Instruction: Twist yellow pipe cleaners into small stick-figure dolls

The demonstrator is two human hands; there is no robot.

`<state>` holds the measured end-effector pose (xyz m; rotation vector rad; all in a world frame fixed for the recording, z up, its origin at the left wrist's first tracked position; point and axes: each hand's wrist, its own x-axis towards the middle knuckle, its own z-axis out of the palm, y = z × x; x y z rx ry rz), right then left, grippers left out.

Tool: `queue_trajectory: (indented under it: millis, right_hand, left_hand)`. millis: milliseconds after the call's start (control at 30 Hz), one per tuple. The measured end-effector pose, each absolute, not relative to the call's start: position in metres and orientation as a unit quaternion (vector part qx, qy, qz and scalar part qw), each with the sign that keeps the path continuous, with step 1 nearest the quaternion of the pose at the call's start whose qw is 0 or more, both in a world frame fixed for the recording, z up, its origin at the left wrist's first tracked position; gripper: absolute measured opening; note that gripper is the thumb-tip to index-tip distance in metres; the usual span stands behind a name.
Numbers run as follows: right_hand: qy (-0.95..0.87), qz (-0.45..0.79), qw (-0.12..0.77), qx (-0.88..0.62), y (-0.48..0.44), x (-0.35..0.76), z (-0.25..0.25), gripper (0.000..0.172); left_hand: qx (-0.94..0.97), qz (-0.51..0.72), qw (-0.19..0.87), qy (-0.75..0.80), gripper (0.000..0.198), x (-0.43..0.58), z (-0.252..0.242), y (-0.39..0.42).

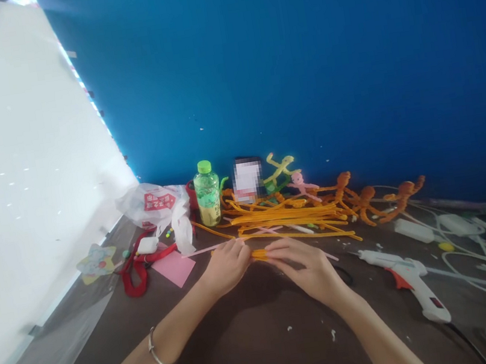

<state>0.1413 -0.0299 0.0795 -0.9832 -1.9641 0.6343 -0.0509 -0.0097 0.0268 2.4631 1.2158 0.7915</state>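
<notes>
My left hand and my right hand meet over the dark table, both pinching a short orange pipe cleaner piece between their fingertips. A silver bracelet circles my left wrist. Just beyond my hands lies a loose pile of long orange pipe cleaners. Behind it stand small twisted pipe cleaner figures, orange ones, a pink one and a yellow-green one.
A white glue gun lies right of my right hand, with white cables beyond. A green-capped bottle, a white plastic bag, red scissors and pink paper sit at left. A blue wall stands behind.
</notes>
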Motion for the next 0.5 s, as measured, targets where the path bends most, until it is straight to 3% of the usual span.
queue_trajectory:
  millis: [200, 333, 433, 500]
  right_hand:
    - [-0.769, 0.229, 0.426, -0.417, -0.028, 0.140, 0.077, 0.011]
    - [-0.719, 0.289, 0.438, -0.455, -0.029, 0.137, 0.079, 0.006]
    - [-0.666, 0.379, 0.453, -0.456, -0.029, 0.137, 0.081, 0.012]
    - [-0.626, 0.445, 0.459, -0.448, -0.028, 0.138, 0.083, 0.017]
  left_hand:
    - [0.843, 0.277, 0.215, 0.409, 0.025, -0.049, 0.030, -0.013]
    - [0.834, 0.284, 0.235, 0.411, 0.022, -0.048, 0.029, -0.015]
    - [0.795, 0.298, 0.346, 0.398, 0.027, -0.046, 0.033, -0.019]
    - [0.740, 0.299, 0.490, 0.350, 0.034, -0.042, 0.036, -0.024]
